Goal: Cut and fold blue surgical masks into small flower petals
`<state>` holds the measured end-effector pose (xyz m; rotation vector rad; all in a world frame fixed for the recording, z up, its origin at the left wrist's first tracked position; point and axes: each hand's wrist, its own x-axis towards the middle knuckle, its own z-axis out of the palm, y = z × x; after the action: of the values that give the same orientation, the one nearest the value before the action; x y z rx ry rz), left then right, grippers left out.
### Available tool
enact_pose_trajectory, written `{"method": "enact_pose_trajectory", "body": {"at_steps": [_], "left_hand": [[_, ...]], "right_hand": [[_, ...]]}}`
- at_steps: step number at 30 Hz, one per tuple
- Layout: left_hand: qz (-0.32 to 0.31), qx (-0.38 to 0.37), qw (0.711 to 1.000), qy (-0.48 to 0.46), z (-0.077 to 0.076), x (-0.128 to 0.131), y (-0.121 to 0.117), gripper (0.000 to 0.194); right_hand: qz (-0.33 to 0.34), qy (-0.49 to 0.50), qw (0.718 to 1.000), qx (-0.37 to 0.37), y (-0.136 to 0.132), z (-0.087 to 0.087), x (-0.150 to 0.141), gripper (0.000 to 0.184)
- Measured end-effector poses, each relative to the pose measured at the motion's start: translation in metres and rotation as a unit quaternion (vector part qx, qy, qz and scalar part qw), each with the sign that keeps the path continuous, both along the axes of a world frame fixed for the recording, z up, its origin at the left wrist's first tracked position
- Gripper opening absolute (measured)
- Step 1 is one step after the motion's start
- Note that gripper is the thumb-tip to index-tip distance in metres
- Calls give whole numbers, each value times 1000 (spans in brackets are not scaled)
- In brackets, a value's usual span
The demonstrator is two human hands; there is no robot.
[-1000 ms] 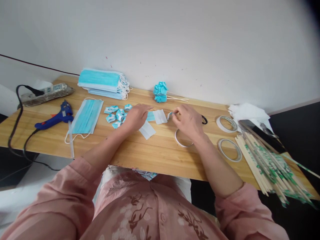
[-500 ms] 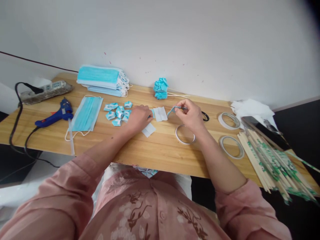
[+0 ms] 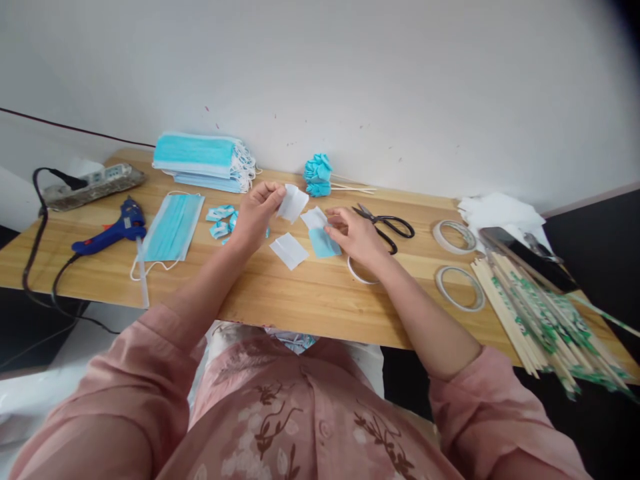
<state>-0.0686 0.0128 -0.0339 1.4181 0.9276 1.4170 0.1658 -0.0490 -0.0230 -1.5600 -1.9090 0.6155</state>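
My left hand [image 3: 257, 212] is raised over the wooden table [image 3: 300, 300] and pinches a small white fabric piece [image 3: 293, 201] between thumb and fingers. My right hand [image 3: 353, 235] rests on the table with its fingers on a blue and white fabric piece [image 3: 320, 237]. Another white piece [image 3: 289, 251] lies flat just below my left hand. Small folded blue pieces [image 3: 220, 220] sit partly hidden behind my left hand.
A flat blue mask [image 3: 173, 227], a mask stack [image 3: 200, 160], a blue glue gun [image 3: 113, 230] and a power strip [image 3: 90, 185] lie left. Blue flowers on sticks [image 3: 320, 179], scissors [image 3: 387, 223], tape rolls [image 3: 454, 237], chopsticks [image 3: 530, 313] and a phone [image 3: 520, 257] lie right.
My left hand lifted a white piece off the table. My right hand dropped down onto the blue and white piece, uncovering the scissors.
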Motion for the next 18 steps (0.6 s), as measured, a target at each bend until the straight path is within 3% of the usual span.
{"method": "enact_pose_trajectory", "body": {"at_steps": [3, 6, 7, 9, 11, 14, 18], "left_hand": [[-32, -75, 997, -3, -9, 1, 2, 26], [-77, -105, 987, 93, -14, 3, -1, 23], [-72, -78, 983, 148, -14, 4, -3, 22], [-17, 45, 963, 266, -10, 6, -10, 21], [9, 189, 918, 350, -6, 10, -20, 26], [-93, 304, 860, 399, -4, 17, -33, 28], [-213, 332, 793, 465, -12, 26, -42, 26]], "right_hand": [[-6, -63, 993, 95, -1, 7, 9, 35], [-46, -89, 986, 132, 3, 13, 23, 34], [-61, -101, 984, 133, 4, 15, 28, 33], [-90, -128, 978, 136, 7, 18, 37, 32], [-118, -156, 971, 139, 7, 24, 41, 30], [-126, -193, 967, 112, 4, 37, 43, 25], [-12, -279, 960, 0, -7, 53, 41, 23]]}}
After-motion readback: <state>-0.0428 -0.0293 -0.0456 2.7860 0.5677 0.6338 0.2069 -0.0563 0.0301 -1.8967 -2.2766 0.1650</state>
